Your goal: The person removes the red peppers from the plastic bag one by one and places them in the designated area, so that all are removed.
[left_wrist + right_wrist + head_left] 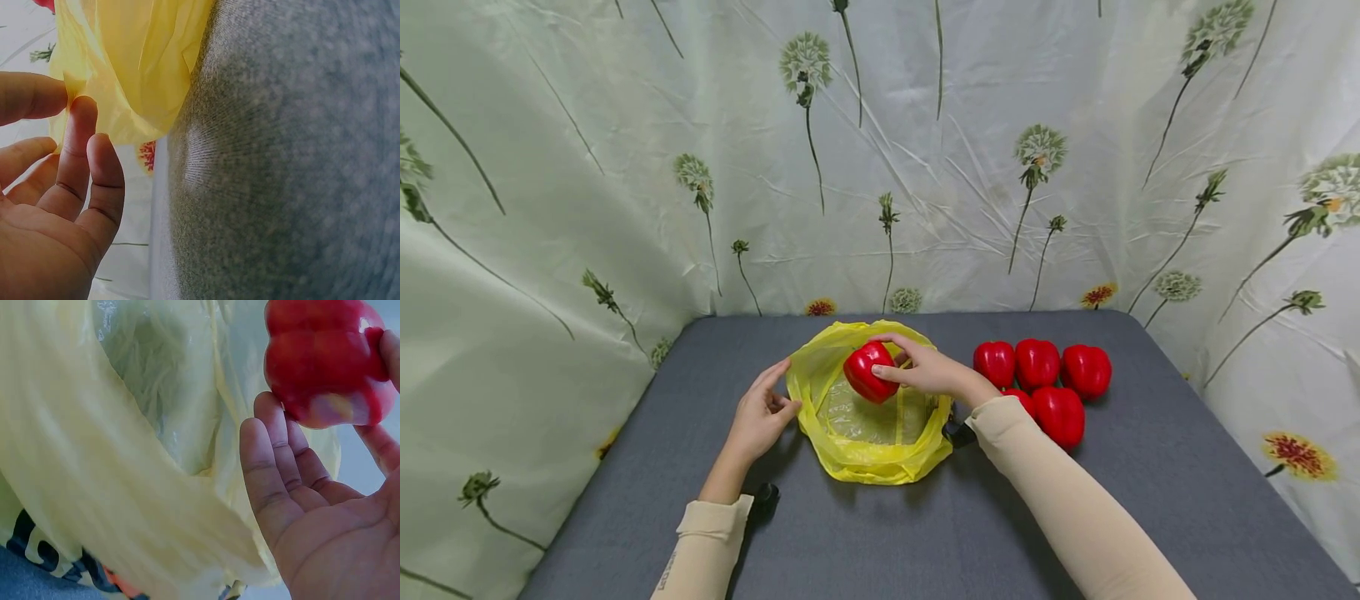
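Observation:
A yellow plastic bag (pixel 880 473) stands with its mouth spread wide on the table. My left hand (pixel 762 423) is at the bag's left rim; in the left wrist view its thumb and fingers (pixel 81 125) pinch the thin plastic. Over the bag's opening, my right hand (pixel 925 367) holds a glossy red bell pepper (pixel 868 372) between thumb and fingers. From the right wrist view, the bell pepper (pixel 325 356) hangs above the bag's inside, which looks bare where it is visible. Dark lettering shows on the bag's outer side (pixel 37 544).
Several more red bell peppers (pixel 1037 364) sit close together to the right of the bag, one partly hidden by my right forearm. A grey cloth covers the table (pixel 1150 467). Behind and beside it hangs a pale curtain (pixel 955 167) printed with dandelions.

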{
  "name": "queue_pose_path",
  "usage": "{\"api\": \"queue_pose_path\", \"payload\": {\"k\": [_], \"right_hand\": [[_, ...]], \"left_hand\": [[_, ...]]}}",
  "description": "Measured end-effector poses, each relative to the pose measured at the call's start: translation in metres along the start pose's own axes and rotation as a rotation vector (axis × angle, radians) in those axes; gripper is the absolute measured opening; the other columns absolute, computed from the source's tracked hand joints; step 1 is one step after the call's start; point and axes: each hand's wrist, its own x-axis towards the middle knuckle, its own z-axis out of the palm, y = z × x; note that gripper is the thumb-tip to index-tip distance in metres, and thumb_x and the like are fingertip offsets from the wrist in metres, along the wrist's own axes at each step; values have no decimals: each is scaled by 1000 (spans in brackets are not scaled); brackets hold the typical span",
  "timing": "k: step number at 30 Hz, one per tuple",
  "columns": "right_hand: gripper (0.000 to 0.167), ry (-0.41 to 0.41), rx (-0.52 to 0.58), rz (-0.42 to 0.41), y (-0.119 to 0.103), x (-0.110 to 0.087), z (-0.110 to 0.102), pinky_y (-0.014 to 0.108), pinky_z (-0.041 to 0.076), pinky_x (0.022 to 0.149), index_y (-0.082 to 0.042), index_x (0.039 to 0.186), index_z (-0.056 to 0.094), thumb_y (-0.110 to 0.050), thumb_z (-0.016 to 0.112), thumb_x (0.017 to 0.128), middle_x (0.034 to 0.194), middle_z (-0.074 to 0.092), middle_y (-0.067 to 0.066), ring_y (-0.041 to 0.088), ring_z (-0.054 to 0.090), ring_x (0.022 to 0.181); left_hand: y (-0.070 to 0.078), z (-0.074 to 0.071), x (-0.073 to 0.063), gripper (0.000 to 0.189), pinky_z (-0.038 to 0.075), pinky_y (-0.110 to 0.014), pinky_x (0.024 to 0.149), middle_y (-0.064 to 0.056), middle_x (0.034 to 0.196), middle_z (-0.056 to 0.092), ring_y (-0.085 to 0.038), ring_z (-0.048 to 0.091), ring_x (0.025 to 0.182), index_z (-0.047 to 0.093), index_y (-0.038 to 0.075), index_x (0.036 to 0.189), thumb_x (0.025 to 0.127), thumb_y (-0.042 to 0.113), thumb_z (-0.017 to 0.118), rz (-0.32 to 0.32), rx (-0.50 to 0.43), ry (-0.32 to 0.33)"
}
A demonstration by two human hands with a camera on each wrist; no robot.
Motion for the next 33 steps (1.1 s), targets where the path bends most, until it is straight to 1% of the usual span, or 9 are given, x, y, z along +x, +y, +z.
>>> {"api": "queue_pose_path", "payload": {"k": [3, 7, 14, 17, 19, 22, 26, 28, 33], "right_hand": [[63, 9, -3, -7, 0, -4, -3, 61, 55, 105, -30, 163, 41, -39, 67, 106, 141, 60, 17, 31, 64, 123], [64, 21, 11, -3, 3, -8, -8, 60, 56, 104, -31, 162, 41, -41, 68, 105, 140, 61, 16, 30, 65, 120], [66, 52, -12, 17, 8, -16, -17, 58, 57, 100, -29, 162, 40, -46, 67, 104, 138, 62, 16, 30, 67, 117], [67, 64, -23, 8, 8, -20, -20, 57, 57, 98, -28, 163, 39, -46, 67, 104, 138, 62, 16, 31, 67, 117], [67, 72, -26, -5, 9, -23, -23, 55, 58, 97, -28, 163, 39, -45, 67, 105, 137, 63, 16, 31, 67, 116], [65, 84, -34, -28, 10, -28, -26, 48, 59, 91, -28, 163, 40, -43, 66, 105, 134, 65, 16, 30, 69, 112], [63, 97, -19, -48, 11, -33, -31, 42, 59, 86, -26, 162, 41, -39, 66, 106, 134, 66, 18, 30, 70, 110], [63, 103, -4, -49, 12, -36, -33, 42, 59, 86, -26, 162, 41, -38, 67, 106, 134, 66, 18, 30, 70, 112], [65, 121, 35, -35, 14, -43, -39, 46, 60, 91, -29, 163, 40, -39, 68, 105, 135, 65, 17, 32, 68, 116]], "left_hand": [[-1, 0, -1, 76, 50, -22, 69, -19, 163, 48, 0, 60, 78, 43, 6, 164, 96, 0, 75, 15, -12, -1], [-3, 0, -1, 77, 50, -23, 69, -18, 162, 48, -1, 60, 78, 43, 7, 165, 95, 1, 75, 14, -11, -3], [-4, 1, 0, 78, 50, -23, 69, -16, 163, 48, -3, 60, 79, 42, 8, 165, 95, 2, 76, -5, -9, -14], [-4, 2, 1, 78, 50, -22, 68, -15, 164, 47, -4, 60, 79, 42, 8, 165, 95, 2, 76, -14, -7, -14], [-4, 2, 1, 78, 50, -22, 68, -15, 165, 47, -4, 61, 79, 42, 9, 165, 95, 2, 76, -19, -7, -13], [-3, 2, 1, 78, 49, -22, 69, -15, 165, 47, -4, 60, 79, 42, 9, 165, 95, 2, 76, -23, -6, -14], [-3, 2, 1, 78, 49, -22, 69, -14, 166, 46, -5, 60, 79, 42, 10, 166, 95, 2, 76, -24, 0, -16], [-3, 2, 1, 78, 49, -22, 69, -14, 166, 46, -5, 60, 80, 42, 10, 166, 95, 2, 76, -23, 2, -15], [-3, 2, 1, 78, 49, -22, 68, -14, 165, 47, -4, 60, 79, 42, 9, 165, 95, 1, 76, -19, -3, -14]]}}
